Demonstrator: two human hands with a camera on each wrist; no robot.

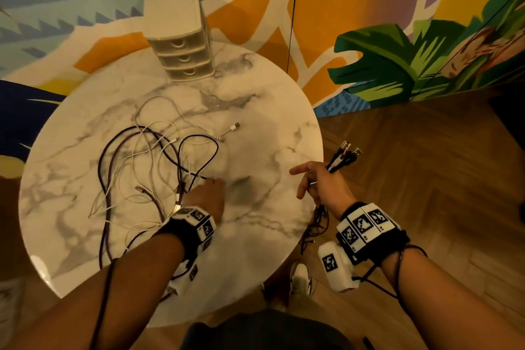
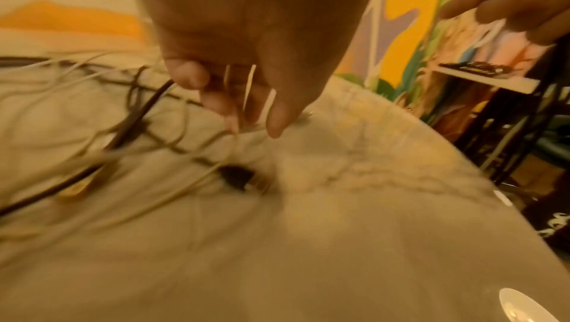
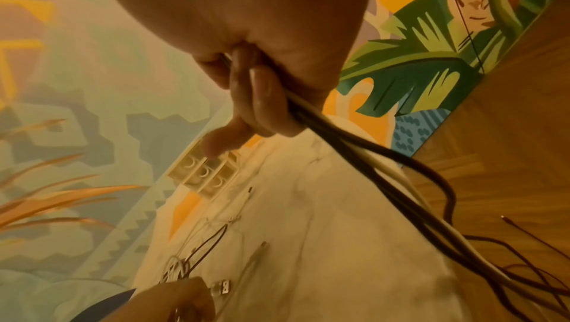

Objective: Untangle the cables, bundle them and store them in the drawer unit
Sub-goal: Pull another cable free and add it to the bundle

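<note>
Covering marble table (image 1: pixel 270 133), tangled cables (image 1: pixel 147 156).

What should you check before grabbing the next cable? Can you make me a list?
1. Right hand holds the gathered cables firmly: ok.
2. Their plugs stick out together: ok.
3. Left hand has pinched one cable end in the tangled pile: cannot tell, blurred.
4. Pile free of knots: not ok.
5. Held cables on the table: not ok, they dangle off the edge.
6. Drawer unit open: not ok.
</note>
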